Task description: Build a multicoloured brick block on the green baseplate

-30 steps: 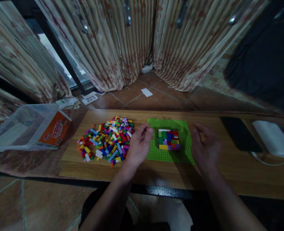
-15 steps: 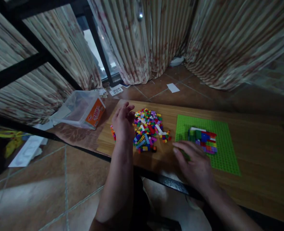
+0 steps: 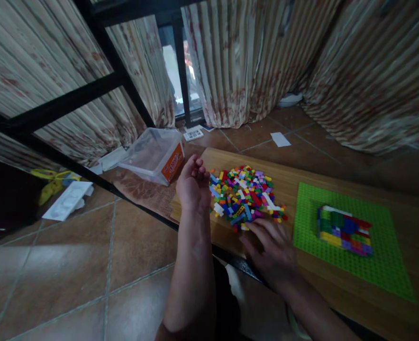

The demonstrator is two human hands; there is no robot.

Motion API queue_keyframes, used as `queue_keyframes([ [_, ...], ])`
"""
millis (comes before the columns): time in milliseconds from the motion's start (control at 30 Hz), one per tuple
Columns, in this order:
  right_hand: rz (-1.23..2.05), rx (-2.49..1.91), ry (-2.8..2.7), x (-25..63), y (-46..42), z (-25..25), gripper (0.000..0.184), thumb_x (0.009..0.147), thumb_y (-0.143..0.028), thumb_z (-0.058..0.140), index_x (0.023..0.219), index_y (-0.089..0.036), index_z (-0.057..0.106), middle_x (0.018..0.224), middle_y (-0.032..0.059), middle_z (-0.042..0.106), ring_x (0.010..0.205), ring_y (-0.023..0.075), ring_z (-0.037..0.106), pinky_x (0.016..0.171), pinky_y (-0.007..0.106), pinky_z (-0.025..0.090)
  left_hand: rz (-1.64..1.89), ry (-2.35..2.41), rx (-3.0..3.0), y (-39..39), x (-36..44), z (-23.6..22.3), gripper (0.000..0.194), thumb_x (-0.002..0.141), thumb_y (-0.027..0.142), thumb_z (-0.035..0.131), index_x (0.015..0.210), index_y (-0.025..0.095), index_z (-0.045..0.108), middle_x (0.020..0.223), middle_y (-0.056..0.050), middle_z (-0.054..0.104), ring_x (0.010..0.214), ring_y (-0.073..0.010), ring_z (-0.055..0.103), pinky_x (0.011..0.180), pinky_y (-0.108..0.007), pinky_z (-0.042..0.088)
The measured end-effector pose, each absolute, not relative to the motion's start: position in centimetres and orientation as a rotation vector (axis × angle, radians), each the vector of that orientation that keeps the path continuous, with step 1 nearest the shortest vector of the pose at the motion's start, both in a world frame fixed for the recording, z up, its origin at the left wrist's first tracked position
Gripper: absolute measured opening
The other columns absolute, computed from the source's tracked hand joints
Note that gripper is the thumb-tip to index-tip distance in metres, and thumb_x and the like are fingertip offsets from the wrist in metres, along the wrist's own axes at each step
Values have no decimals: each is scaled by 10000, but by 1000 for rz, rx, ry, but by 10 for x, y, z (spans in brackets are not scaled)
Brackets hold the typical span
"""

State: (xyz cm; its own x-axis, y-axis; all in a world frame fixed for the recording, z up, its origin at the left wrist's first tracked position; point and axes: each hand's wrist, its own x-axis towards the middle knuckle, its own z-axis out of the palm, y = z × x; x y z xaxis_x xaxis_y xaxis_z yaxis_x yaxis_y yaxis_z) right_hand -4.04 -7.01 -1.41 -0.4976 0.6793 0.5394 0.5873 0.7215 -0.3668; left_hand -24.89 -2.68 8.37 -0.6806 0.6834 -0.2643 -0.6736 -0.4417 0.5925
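Note:
A heap of small coloured toy bricks (image 3: 243,189) is spread on the wooden tabletop. My left hand (image 3: 194,184) is raised at the heap's left edge, palm turned up, its fingers loosely curled and apart with nothing seen in them. Reaching in from the front, my right hand (image 3: 271,244) has its fingers stretched out, the tips at the near edge of the heap beside a yellow brick (image 3: 244,227). To the right lies a green baseplate (image 3: 380,270), bearing a low block of joined multicoloured bricks (image 3: 346,229).
A clear plastic box (image 3: 149,154) with an orange label stands past the table's left end. White papers (image 3: 280,139) lie on the floor near the curtains (image 3: 227,61). A black metal frame (image 3: 67,102) crosses the left side. The wooden tabletop (image 3: 355,303) extends right.
My right hand has moved left, from beside the green baseplate to the near edge of the brick heap. My left hand stays by the heap. The view has turned left.

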Motion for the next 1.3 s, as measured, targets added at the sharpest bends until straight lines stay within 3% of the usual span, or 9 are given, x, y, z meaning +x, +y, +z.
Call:
queue_keyframes([
  [200,140,-954,-2289,-76,-68,-7,310,869,-354,587,1152,-237,632,1176,99,603,1079,278,533,923,450,431,2185,814,-51,-37,-265,89,83,852,109,541,839,148,613,629,60,570,467,-10,485,493,-129,379],
  [433,28,-1013,-2487,-103,-60,-9,492,891,-362,530,1335,-152,493,1427,185,429,1308,345,363,1047,557,323,2185,742,-172,-43,-277,93,104,859,89,518,834,136,607,626,55,564,470,-8,491,489,-127,378],
  [567,-73,-1079,-2481,-92,-49,-16,470,887,-307,534,1330,-156,498,1428,178,436,1321,342,358,1070,582,292,2192,716,-191,-45,-280,93,99,856,80,523,844,127,609,635,52,563,469,-8,488,482,-130,375],
  [833,-83,-1071,-2480,-58,-24,-18,397,914,-274,469,1298,-203,541,1409,141,458,1286,335,415,1030,560,370,2185,688,-205,-49,-287,90,104,847,77,529,834,129,618,640,48,566,474,-13,491,490,-135,394],
  [1000,35,-1032,-2412,-69,-18,-4,389,921,-334,466,1284,-222,547,1376,124,490,1225,307,470,997,526,403,2186,707,-208,-49,-287,90,101,845,83,536,820,138,617,644,48,567,474,-12,488,484,-129,389],
  [1167,67,-1030,-2509,-94,-23,-1,476,857,-457,561,1244,-179,569,1385,146,478,1257,335,426,1017,538,369,2188,708,-221,-48,-287,90,120,847,71,524,811,135,619,630,44,570,468,-16,488,471,-134,387],
  [1300,38,-1070,-2551,-93,-25,-9,473,843,-436,582,1243,-185,573,1421,148,443,1277,352,395,1029,569,333,2178,706,-203,-47,-286,90,115,851,81,526,815,136,621,631,44,570,466,-14,487,471,-134,387],
])
